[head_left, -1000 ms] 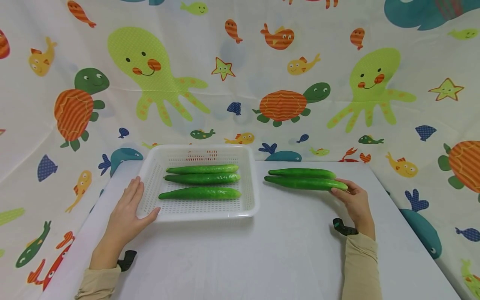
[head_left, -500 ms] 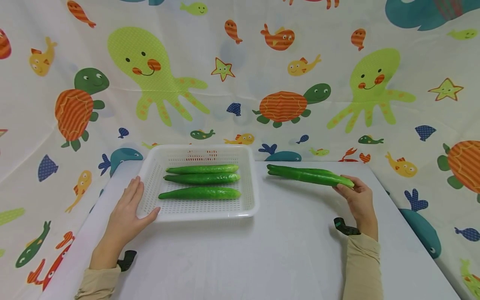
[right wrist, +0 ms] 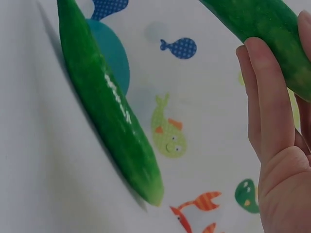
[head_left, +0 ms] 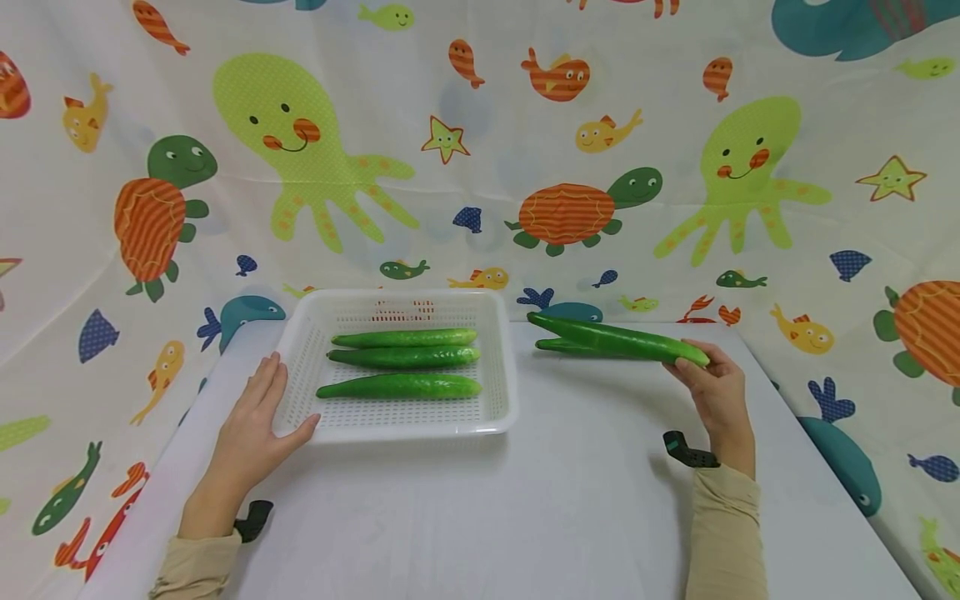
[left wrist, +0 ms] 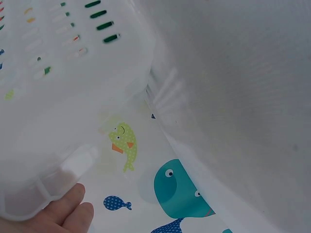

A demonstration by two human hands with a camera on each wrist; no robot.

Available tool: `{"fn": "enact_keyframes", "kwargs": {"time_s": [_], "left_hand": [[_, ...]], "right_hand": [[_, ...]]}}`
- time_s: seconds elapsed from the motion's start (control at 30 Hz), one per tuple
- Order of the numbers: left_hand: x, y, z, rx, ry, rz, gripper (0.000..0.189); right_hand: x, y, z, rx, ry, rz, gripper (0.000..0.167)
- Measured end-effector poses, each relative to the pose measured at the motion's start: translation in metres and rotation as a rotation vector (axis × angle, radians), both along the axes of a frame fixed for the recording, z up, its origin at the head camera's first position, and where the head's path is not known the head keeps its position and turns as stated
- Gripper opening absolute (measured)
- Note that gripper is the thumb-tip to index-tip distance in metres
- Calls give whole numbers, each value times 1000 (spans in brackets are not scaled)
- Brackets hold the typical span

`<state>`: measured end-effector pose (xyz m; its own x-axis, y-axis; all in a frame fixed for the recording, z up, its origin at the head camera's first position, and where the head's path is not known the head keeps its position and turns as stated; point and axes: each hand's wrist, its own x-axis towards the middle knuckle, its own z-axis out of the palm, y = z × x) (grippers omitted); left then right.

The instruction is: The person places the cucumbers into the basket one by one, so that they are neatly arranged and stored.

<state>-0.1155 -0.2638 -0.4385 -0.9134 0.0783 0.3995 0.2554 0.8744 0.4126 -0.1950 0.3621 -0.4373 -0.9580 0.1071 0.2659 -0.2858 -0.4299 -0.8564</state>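
My right hand (head_left: 716, 396) pinches a green cucumber (head_left: 615, 337) near its pale end, between thumb and fingers. This cucumber is raised off the table, its far end tilted up to the left. Beneath it a second cucumber (head_left: 558, 347) lies on the table, partly covered in the head view but whole in the right wrist view. My left hand (head_left: 255, 425) rests against the left side of a white perforated basket (head_left: 405, 433), fingers straight, thumb at the front rim. Inside the basket lie three cucumbers (head_left: 397, 387), side by side. The left wrist view shows fingertips (left wrist: 77, 216) at the rim.
A white table (head_left: 480, 517) carries everything. Behind it hangs a curtain (head_left: 480, 167) printed with sea animals, close to the basket's back edge. A dark wrist camera (head_left: 688, 451) sits on the right wrist, another wrist camera (head_left: 255, 521) on the left.
My right hand has lifted the nearer cucumber from the table and moved slightly right, and its far end has swung up over the other one. The left hand and basket have stayed put.
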Motion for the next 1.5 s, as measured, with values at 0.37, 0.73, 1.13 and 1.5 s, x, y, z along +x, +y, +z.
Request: {"fn": "enact_keyframes", "kwargs": {"time_s": [0.37,0.73,1.13,1.5], "left_hand": [[-1,1,0,-6,6,-10,91],[0,0,-1,-11,35,-21,90],[0,0,-4,-7,47,-22,90],[0,0,-3,-6,29,-15,90]], "right_hand": [[-1,-20,14,-2,64,46,37],[-1,-49,34,44,65,64,35],[0,-86,64,149,55,101,32],[-8,-123,94,322,60,153,32]]}}
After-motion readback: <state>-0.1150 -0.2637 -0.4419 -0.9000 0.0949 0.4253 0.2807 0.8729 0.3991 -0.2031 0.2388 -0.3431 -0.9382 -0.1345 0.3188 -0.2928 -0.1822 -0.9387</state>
